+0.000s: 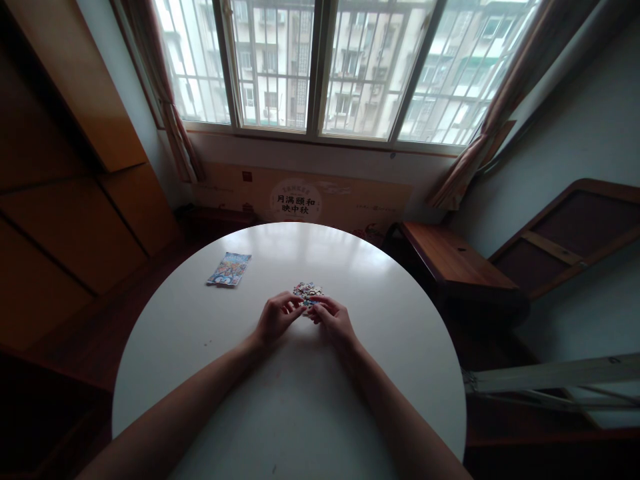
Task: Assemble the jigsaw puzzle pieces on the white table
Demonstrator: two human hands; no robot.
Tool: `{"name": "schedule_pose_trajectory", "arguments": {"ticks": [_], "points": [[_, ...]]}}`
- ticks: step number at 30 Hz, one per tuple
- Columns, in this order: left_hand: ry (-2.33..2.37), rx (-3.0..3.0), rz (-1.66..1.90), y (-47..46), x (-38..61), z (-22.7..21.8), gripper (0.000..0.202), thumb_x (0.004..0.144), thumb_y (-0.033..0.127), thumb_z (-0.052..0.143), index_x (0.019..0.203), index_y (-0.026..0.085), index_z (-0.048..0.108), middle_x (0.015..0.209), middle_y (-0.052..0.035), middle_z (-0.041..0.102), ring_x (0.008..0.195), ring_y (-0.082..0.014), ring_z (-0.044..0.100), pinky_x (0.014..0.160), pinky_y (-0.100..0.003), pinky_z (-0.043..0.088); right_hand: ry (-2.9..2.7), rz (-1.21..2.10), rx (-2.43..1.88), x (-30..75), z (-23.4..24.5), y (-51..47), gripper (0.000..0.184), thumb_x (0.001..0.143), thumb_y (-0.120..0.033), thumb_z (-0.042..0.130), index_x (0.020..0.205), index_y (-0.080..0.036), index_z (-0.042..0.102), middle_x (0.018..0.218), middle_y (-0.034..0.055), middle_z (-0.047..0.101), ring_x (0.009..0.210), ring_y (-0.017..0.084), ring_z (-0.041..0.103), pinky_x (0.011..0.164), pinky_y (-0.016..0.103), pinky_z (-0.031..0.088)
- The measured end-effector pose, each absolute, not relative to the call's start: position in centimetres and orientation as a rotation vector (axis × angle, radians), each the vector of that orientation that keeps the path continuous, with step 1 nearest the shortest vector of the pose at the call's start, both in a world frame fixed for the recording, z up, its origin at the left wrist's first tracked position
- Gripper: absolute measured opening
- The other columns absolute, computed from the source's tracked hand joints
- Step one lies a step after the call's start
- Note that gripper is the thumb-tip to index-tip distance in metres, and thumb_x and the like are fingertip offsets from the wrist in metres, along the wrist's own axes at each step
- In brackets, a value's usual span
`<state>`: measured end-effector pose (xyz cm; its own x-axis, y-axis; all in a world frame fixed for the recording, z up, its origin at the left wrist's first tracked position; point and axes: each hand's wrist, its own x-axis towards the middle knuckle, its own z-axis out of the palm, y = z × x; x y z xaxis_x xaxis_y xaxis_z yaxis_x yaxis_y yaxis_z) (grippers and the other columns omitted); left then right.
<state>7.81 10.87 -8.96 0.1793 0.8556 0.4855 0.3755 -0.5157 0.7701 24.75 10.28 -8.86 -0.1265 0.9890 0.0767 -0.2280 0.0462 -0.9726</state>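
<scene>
The person's two bare forearms reach in from the near edge of a round white surface point(210, 347) and meet near its middle. The left hand point(277, 319) and the right hand point(334, 320) sit knuckles up, almost touching each other, with fingers curled inward. Each grip is pressed together at the fingertips, and both close from either side on a small bluish puzzle piece point(309, 303). The piece is too small to show which hand carries more of it.

Just beyond the fingertips, touching the surface, lies a small heap of loose puzzle pieces point(308, 289). The pinched piece is at the near edge of this heap.

Well to the left of the hands, nearer the far rim, a colourful printed packet point(229, 269) lies flat.

Behind the surface a wide barred window point(320, 67) shows apartment blocks outside, with curtains point(173, 127) drawn to its sides. A cardboard panel point(299, 200) printed with Chinese characters leans against the wall below the sill. A low wooden bench point(450, 257) stands to the right, and wooden cabinets point(65, 200) line the left wall.
</scene>
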Motion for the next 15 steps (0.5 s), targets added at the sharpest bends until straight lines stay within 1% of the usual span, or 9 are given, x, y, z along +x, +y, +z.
{"name": "schedule_pose_trajectory", "arguments": {"ticks": [3, 7, 15], "points": [[1.152, 1.973, 1.319, 10.78, 7.83, -8.88, 0.020, 0.079, 0.032, 0.062, 0.091, 0.017, 0.066, 0.072, -0.0015, 0.063, 0.059, -0.0093, 0.057, 0.053, -0.020, 0.047, -1.153, 1.366, -0.928, 24.77, -8.96, 10.31, 0.033, 0.067, -0.038, 0.069, 0.091, -0.016, 0.066, 0.066, 0.0042, 0.068, 0.055, 0.013, 0.060, 0.052, 0.025, 0.045], [1.156, 1.984, 1.331, 10.70, 7.87, -8.76, 0.018, 0.079, 0.032, 0.061, 0.088, 0.016, 0.066, 0.073, -0.0017, 0.062, 0.059, -0.0089, 0.057, 0.052, -0.019, 0.046, -1.134, 1.382, -0.914, 24.77, -9.08, 10.40, 0.032, 0.066, -0.038, 0.070, 0.090, -0.016, 0.066, 0.066, 0.0038, 0.068, 0.054, 0.013, 0.060, 0.052, 0.024, 0.044], [1.165, 1.979, 1.356, 10.74, 7.90, -8.76, 0.017, 0.080, 0.030, 0.061, 0.090, 0.017, 0.066, 0.075, -0.0016, 0.062, 0.058, -0.0080, 0.056, 0.052, -0.019, 0.046, -1.144, 1.379, -0.927, 24.78, -9.19, 10.40, 0.034, 0.067, -0.039, 0.069, 0.092, -0.016, 0.066, 0.067, 0.0042, 0.068, 0.055, 0.013, 0.060, 0.052, 0.025, 0.044]]}}
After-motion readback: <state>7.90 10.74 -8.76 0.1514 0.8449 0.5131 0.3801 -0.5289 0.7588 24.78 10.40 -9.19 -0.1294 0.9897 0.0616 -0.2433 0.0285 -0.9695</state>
